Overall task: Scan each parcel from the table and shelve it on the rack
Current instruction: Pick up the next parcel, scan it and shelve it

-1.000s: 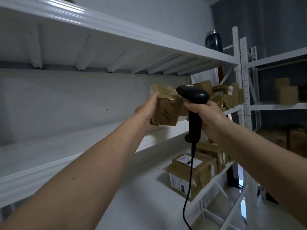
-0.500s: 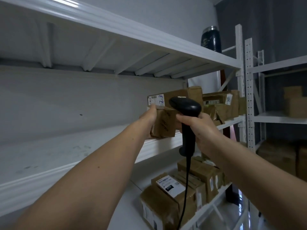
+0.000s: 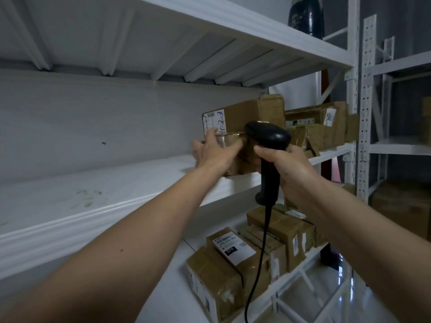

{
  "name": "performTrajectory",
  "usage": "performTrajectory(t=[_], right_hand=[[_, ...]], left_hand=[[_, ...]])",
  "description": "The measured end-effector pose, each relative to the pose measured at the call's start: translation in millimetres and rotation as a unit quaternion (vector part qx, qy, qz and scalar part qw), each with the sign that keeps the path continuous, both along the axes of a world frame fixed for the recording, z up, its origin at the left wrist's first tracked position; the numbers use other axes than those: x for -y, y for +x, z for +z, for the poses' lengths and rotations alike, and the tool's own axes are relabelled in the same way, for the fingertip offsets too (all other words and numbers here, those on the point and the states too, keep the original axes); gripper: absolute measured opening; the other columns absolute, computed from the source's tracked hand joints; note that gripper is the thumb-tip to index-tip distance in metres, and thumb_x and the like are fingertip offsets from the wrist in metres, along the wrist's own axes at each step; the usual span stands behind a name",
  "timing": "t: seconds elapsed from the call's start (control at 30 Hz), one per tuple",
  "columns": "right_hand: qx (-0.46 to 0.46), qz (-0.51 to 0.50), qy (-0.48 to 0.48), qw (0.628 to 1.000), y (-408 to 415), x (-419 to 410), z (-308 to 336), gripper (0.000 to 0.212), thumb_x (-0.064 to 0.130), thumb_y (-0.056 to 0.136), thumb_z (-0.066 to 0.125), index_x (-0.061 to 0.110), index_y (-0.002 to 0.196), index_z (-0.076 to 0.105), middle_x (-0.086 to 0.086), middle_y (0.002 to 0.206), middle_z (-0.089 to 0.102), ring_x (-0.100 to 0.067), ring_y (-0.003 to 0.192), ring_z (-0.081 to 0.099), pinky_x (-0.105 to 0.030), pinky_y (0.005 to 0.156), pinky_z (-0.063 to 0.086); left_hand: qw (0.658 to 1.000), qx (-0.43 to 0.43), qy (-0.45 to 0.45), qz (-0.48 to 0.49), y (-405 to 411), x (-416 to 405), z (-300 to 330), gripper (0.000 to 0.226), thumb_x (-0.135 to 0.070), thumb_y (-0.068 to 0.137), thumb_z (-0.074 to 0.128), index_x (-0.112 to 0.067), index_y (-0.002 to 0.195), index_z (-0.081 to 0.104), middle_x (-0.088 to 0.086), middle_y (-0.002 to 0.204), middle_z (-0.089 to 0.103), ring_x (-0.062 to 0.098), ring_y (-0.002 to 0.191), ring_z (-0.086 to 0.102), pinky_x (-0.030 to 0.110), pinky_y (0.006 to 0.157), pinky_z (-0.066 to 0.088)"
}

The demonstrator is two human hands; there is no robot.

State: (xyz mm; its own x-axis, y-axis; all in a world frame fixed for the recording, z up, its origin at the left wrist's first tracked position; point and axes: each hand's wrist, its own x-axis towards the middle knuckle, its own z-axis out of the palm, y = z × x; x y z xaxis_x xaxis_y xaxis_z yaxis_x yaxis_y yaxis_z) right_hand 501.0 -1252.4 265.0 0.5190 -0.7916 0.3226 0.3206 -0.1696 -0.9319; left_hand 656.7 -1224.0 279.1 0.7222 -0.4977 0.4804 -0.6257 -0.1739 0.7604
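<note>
**Parcel at the shelf edge, one hand letting go**

The left hand (image 3: 215,151), at centre frame, lies against the near left side of the parcel (image 3: 238,159) with fingers spread — pressing or steadying rather than wrapped round it, and whether it has fully let go I cannot tell. The right hand (image 3: 285,164), just right of centre, is clenched on the handle of the scanner (image 3: 268,138), whose head sits in front of the parcel and hides much of it. Its cord (image 3: 256,264) hangs down toward the bottom of the frame.

The parcel rests on the middle shelf (image 3: 116,194) close to the front lip, just below a bigger box (image 3: 247,115) with a white label. It is a small brown carton wrapped in glossy tape, its corners looking soft and a little crushed.

Risks, as I judge them: the parcel sits near the edge, so if the left hand pulls away before it is pushed further in, it could tip off onto the boxes (image 3: 233,264) on the lower shelf at bottom centre. The taped skin looks slippery, so a push may slide it crooked. The scanner head is very close — a careless swing of the right hand could knock the parcel, and the dangling cord could snag on the shelf lip or the lower boxes.
</note>
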Motion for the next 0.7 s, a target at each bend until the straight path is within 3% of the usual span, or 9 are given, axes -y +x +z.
performTrajectory(t=[0.07, 0.13, 0.27, 0.4, 0.47, 0.57, 0.63, 0.7], right_hand=[[-0.004, 0.001, 0.003, 1.000, 1, 0, -1, 0.017, 0.015, 0.086, 0.068, 0.016, 0.102, 0.062, -0.010, 0.107, 0.066, -0.024, 0.101, 0.062, -0.042, 0.096, 0.046], [-0.008, -0.001, 0.002, 1.000, 1, 0, -2, 0.016, 0.015, 0.086, 0.068, 0.017, 0.100, 0.062, -0.009, 0.104, 0.066, -0.024, 0.099, 0.062, -0.040, 0.093, 0.047], [-0.008, 0.002, 0.009, 1.000, 0, -1, -5, 0.015, 0.016, 0.085, 0.068, 0.017, 0.098, 0.061, -0.009, 0.103, 0.065, -0.025, 0.099, 0.061, -0.043, 0.094, 0.048], [-0.009, 0.005, 0.008, 1.000, 1, -4, -9, 0.024, 0.016, 0.085, 0.069, 0.014, 0.108, 0.062, -0.007, 0.107, 0.066, -0.023, 0.101, 0.062, -0.045, 0.096, 0.048], [-0.007, 0.015, 0.005, 1.000, 3, -8, -10, 0.027, 0.016, 0.084, 0.069, 0.013, 0.110, 0.062, -0.006, 0.107, 0.068, -0.022, 0.101, 0.064, -0.044, 0.095, 0.049], [-0.014, 0.039, -0.012, 0.999, 7, -23, -10, 0.025, 0.016, 0.085, 0.068, 0.014, 0.110, 0.064, -0.007, 0.105, 0.070, -0.022, 0.099, 0.066, -0.040, 0.090, 0.051], [-0.006, 0.060, -0.013, 0.998, 12, -39, -10, 0.025, 0.013, 0.085, 0.067, 0.012, 0.110, 0.065, -0.008, 0.103, 0.071, -0.022, 0.097, 0.068, -0.036, 0.086, 0.052], [0.002, 0.078, -0.016, 0.997, 16, -59, -9, 0.022, 0.011, 0.085, 0.067, 0.009, 0.108, 0.066, -0.009, 0.100, 0.072, -0.022, 0.096, 0.069, -0.035, 0.084, 0.053]], left_hand=[[0.997, 0.072, 0.029, 0.007, 7, 0, -5, 0.075, -0.066, 0.068, 0.071, -0.043, 0.131, 0.037, -0.001, 0.112, 0.026, 0.024, 0.111, 0.037, 0.035, 0.084, 0.039], [0.995, 0.088, 0.029, 0.025, 10, 4, -4, 0.072, -0.065, 0.067, 0.074, -0.042, 0.125, 0.039, -0.002, 0.107, 0.027, 0.021, 0.101, 0.040, 0.035, 0.081, 0.044], [0.997, 0.067, 0.036, -0.012, 12, 14, 0, 0.071, -0.053, 0.073, 0.076, -0.039, 0.130, 0.036, 0.004, 0.123, 0.043, 0.021, 0.094, 0.047, 0.031, 0.068, 0.048], [0.997, 0.042, 0.027, -0.053, 9, 8, -5, 0.084, -0.041, 0.076, 0.078, -0.032, 0.142, 0.027, 0.005, 0.132, 0.047, 0.024, 0.108, 0.053, 0.038, 0.088, 0.051], [0.997, 0.052, 0.022, -0.044, 6, -3, -10, 0.070, -0.042, 0.076, 0.077, -0.027, 0.131, 0.037, 0.001, 0.118, 0.056, 0.022, 0.106, 0.057, 0.037, 0.082, 0.053], [0.978, 0.189, 0.088, 0.030, 4, -29, -18, 0.030, -0.043, 0.082, 0.071, -0.026, 0.097, 0.051, -0.007, 0.088, 0.057, 0.017, 0.084, 0.058, 0.025, 0.053, 0.038], [0.945, 0.290, 0.133, 0.075, 5, -52, -19, 0.017, -0.036, 0.087, 0.064, -0.025, 0.082, 0.052, -0.006, 0.077, 0.054, 0.021, 0.080, 0.059, 0.027, 0.052, 0.033], [0.915, 0.352, 0.169, 0.100, 6, -76, -18, 0.013, -0.031, 0.088, 0.059, -0.023, 0.082, 0.051, 0.001, 0.084, 0.059, 0.028, 0.086, 0.061, 0.029, 0.060, 0.035]])
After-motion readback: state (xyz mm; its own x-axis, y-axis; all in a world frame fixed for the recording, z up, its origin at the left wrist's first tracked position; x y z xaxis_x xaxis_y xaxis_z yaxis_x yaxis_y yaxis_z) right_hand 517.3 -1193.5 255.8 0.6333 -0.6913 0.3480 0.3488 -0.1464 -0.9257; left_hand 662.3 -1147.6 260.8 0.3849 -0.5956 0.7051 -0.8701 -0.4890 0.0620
